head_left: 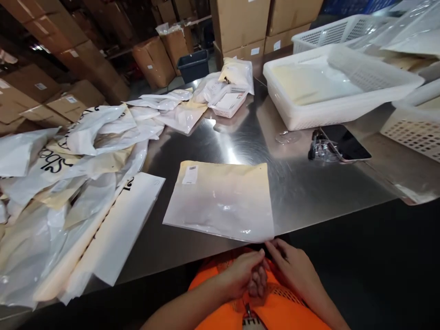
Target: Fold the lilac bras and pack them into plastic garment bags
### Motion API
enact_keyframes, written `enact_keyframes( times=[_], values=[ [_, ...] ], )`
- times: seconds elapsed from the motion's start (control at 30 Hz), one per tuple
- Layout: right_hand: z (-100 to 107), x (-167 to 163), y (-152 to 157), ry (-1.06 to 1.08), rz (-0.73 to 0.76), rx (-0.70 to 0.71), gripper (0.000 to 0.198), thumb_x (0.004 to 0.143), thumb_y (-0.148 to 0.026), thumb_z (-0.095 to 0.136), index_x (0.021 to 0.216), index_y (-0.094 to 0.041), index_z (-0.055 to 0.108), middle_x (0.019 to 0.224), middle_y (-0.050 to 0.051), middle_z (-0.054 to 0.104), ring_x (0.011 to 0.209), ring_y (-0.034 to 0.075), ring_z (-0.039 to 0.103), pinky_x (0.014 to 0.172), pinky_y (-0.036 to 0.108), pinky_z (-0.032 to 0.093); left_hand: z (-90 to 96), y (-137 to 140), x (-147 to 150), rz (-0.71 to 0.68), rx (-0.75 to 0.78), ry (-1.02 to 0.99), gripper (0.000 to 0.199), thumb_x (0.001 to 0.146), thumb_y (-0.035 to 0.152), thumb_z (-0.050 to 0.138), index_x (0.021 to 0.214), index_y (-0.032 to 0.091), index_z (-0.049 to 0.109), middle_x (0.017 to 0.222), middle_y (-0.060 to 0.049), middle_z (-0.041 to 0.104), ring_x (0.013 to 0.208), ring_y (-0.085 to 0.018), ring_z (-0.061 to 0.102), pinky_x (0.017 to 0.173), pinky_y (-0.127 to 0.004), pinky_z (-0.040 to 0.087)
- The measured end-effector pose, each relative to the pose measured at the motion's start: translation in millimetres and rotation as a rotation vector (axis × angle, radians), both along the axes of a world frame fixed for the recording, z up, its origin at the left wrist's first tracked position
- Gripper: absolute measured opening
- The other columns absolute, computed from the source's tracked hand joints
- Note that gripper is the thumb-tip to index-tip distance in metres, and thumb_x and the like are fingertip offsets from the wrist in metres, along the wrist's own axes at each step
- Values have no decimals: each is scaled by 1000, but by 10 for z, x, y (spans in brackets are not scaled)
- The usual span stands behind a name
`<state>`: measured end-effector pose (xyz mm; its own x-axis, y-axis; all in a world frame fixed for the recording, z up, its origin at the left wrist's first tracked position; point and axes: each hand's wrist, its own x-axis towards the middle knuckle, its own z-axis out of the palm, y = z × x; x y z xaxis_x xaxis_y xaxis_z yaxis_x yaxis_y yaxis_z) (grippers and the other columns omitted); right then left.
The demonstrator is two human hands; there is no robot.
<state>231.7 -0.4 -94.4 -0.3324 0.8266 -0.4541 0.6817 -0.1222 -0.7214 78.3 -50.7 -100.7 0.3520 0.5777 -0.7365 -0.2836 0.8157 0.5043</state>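
A flat white and cream plastic mailer bag [223,201] lies on the metal table in front of me, its near edge at the table's front edge. A small barcode label sits near its far left corner. My left hand [249,275] is closed below that near edge, fingers curled and thumb on top; the inside of the hand is hidden. Beside it, my right hand [290,263] has its fingers loosely stretched, one tip at the bag's near right corner. Whether that tip presses the corner cannot be made out.
Many filled mailer bags [89,160] are heaped on the left. A white tub [309,114] stands at the back right, with a phone [345,143] and a clear plastic item [323,150] before it. A small basket [227,103] sits at the back; cardboard boxes [240,25] are stacked beyond.
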Motion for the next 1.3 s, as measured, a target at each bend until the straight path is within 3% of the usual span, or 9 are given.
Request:
enact_keyframes(
  times=[0.1,0.23,0.37,0.53,0.73,0.9,1.0,1.13,1.3],
  values=[
    [-79,-16,-69,360,-64,-193,46,90,-59,45,66,-21,49,59,1,54,55,16,51,54,27,36,-27,45,71,43,-7,-20,66,55,82,63,71,18,53,51,2,52,36,-10,43,35,-22,22],
    [-47,-80,-54,513,-147,-337,36,83,-53,50,71,-19,53,62,1,55,57,16,50,53,26,37,10,111,140,100,43,-29,65,55,82,65,58,20,44,44,6,41,34,-6,33,37,-24,15],
    [4,-108,6,573,-104,-293,37,88,-53,48,84,-18,59,75,2,60,64,16,51,59,26,41,65,144,141,154,128,-50,68,56,84,62,53,22,35,39,8,31,33,-6,26,39,-26,13],
    [17,-127,24,580,-51,-178,35,93,-46,46,80,-17,58,80,3,59,76,18,53,72,28,44,108,147,107,193,170,-48,70,56,80,68,50,23,28,40,11,18,37,-4,12,41,-27,7],
    [41,-152,-1,630,-10,-185,38,96,-49,45,91,-16,64,87,6,64,81,21,58,74,30,47,85,122,46,177,176,-55,70,57,79,69,47,24,29,39,10,17,36,-5,10,42,-29,3],
    [42,-218,-64,792,-23,-369,37,93,-50,49,77,-17,58,72,4,62,68,20,60,66,30,48,64,89,83,282,168,-7,64,56,76,73,53,21,39,42,9,27,36,-5,20,42,-27,9],
    [61,-240,-65,883,-118,-459,36,86,-48,52,65,-19,50,57,0,51,53,15,50,56,27,43,113,73,52,365,181,18,62,62,71,72,47,20,40,38,7,29,34,-6,27,42,-25,14],
    [124,-96,112,790,-416,-254,36,78,-40,54,53,-21,38,43,-4,33,42,10,27,45,25,25,262,-5,-303,563,168,78,56,69,62,69,52,20,37,39,8,29,34,-5,22,40,-23,13],
    [192,202,534,815,-706,-149,22,67,-32,53,53,-22,39,49,2,47,43,11,41,43,25,32,308,-414,-931,863,34,237,53,62,52,80,51,20,39,41,8,32,34,-5,22,37,-22,12]
  ],
)
